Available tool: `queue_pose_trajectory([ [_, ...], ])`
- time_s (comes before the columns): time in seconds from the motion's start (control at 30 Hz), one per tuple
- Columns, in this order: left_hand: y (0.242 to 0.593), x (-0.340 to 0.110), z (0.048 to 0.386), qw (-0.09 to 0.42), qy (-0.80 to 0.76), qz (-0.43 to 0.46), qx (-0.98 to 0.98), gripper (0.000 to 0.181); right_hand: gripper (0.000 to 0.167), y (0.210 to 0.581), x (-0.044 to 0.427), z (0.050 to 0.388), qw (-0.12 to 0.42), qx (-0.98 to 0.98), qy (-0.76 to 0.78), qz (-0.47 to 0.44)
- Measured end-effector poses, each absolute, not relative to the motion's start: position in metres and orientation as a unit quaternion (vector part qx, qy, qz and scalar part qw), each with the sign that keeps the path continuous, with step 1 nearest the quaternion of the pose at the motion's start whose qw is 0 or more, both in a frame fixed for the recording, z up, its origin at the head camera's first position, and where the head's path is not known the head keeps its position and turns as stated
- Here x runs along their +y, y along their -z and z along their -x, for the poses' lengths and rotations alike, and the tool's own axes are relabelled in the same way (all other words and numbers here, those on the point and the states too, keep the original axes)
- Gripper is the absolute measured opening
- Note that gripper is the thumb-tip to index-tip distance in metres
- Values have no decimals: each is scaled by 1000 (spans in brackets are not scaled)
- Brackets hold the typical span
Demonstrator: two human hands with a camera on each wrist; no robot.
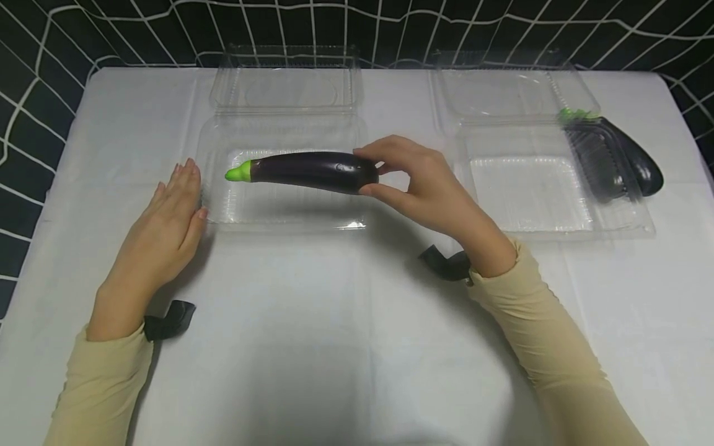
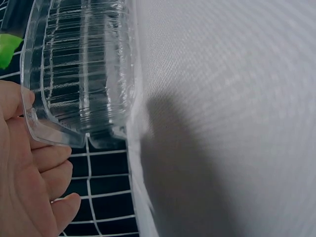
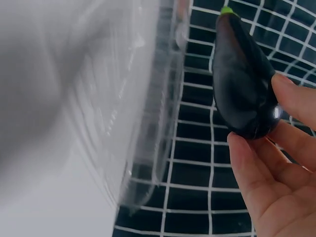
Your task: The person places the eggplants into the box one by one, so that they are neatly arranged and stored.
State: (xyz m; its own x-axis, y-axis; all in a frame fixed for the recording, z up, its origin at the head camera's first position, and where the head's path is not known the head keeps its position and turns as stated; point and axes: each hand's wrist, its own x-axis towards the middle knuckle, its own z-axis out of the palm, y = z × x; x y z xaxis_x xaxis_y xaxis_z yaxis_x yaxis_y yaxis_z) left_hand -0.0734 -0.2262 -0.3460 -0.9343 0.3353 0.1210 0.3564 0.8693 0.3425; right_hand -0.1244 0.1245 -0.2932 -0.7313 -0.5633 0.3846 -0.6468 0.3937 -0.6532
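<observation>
An eggplant (image 1: 312,172) with a bright green stem end is held lengthwise over the open clear plastic container (image 1: 279,217) on the left. My right hand (image 1: 418,179) pinches its blunt end between thumb and fingers, and the right wrist view shows the same grip on the eggplant (image 3: 242,84). My left hand (image 1: 164,235) has its fingers extended at the left edge of that container. In the left wrist view, the fingers touch the container's corner (image 2: 54,131), and the green stem tip (image 2: 7,49) shows at the upper left.
A second open clear container (image 1: 530,192) lies on the right. Another eggplant (image 1: 641,161) rests at its right side, partly seen through the plastic. White cloth (image 1: 290,322) covers the table, and white netting (image 1: 390,25) hangs beyond the back and sides.
</observation>
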Motion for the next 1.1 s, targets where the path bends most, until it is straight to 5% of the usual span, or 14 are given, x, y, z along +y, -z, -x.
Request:
queue_pose_trajectory([
  [0.33,347,-222,74,15,181,162,-970,55,41,312,108,124,-22,-838,-410,-360],
  [1.1,346,-226,73,21,186,171,-967,56,39,326,94,122,-37,-860,-343,-376],
])
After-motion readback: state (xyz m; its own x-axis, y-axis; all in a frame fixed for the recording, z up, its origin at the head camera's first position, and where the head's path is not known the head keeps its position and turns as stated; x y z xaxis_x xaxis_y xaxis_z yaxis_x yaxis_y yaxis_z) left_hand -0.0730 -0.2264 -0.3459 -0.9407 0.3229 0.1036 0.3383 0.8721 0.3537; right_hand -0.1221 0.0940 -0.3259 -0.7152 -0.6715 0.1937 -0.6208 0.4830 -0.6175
